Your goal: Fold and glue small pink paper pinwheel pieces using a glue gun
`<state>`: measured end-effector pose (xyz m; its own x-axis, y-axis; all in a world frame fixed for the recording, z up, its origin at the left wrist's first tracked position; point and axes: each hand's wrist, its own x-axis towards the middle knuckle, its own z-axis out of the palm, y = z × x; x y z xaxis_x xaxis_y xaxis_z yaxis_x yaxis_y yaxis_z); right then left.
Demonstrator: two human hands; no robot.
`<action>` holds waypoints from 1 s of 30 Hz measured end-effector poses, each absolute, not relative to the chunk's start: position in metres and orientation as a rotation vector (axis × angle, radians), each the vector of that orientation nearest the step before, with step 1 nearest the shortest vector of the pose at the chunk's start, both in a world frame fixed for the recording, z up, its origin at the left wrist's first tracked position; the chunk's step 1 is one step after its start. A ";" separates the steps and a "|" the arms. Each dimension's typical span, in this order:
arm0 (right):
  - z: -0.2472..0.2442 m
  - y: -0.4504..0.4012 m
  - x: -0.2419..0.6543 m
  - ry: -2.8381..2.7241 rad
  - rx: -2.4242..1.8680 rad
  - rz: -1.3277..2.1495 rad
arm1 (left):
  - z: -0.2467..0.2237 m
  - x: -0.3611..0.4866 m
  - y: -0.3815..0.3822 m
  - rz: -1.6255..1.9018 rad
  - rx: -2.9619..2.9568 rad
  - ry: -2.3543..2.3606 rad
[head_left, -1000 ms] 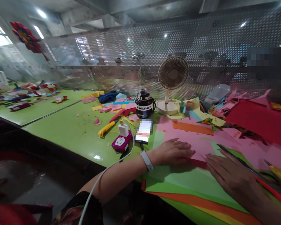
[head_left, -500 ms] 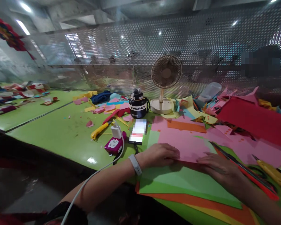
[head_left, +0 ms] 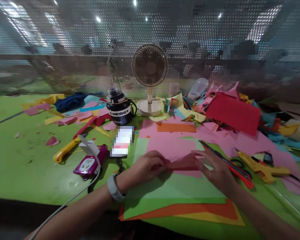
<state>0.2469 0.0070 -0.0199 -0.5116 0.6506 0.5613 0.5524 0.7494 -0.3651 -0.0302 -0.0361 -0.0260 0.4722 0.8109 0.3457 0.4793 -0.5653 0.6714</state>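
Observation:
A sheet of pink paper [head_left: 162,146] lies on a stack of light green sheets [head_left: 162,191]. Its near part stands up as a darker, shaded flap [head_left: 181,162] between my hands. My left hand [head_left: 148,165], with a grey band at the wrist, has its fingers closed on the left end of the flap. At the right end, the fingertips of my right hand [head_left: 213,168] grip the flap's edge, thumb partly hidden. An orange paper strip [head_left: 176,127] lies beyond the hands. Scissors with red handles [head_left: 243,180] lie beside my right hand.
A yellow glue gun [head_left: 265,168] lies at right, near a heap with red paper [head_left: 233,113]. A fan [head_left: 150,66], black bottle [head_left: 120,111] and phone [head_left: 122,141] stand or lie ahead. Left are a purple power strip [head_left: 90,165], white cable and yellow-handled tool [head_left: 66,150].
The view has turned right and tilted down. The pink sheet's near part, lying flatter before, now rises as a flap between my hands. My right hand's fingers have lifted with it.

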 end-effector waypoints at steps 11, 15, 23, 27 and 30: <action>-0.019 0.002 0.243 -2.218 -1.012 0.410 | -0.010 -0.037 -0.039 0.772 1.943 1.042; -0.019 0.004 0.241 -2.145 -1.175 0.719 | -0.010 -0.035 -0.042 0.751 1.889 1.160; -0.023 -0.001 0.233 -2.295 -0.920 0.063 | -0.023 -0.025 -0.044 0.787 1.982 1.353; -0.022 -0.013 0.232 -2.595 -0.624 -0.035 | -0.021 -0.025 -0.045 0.780 2.054 1.407; -0.024 -0.017 0.231 -2.766 -0.644 0.118 | -0.021 -0.026 -0.044 0.778 2.076 1.441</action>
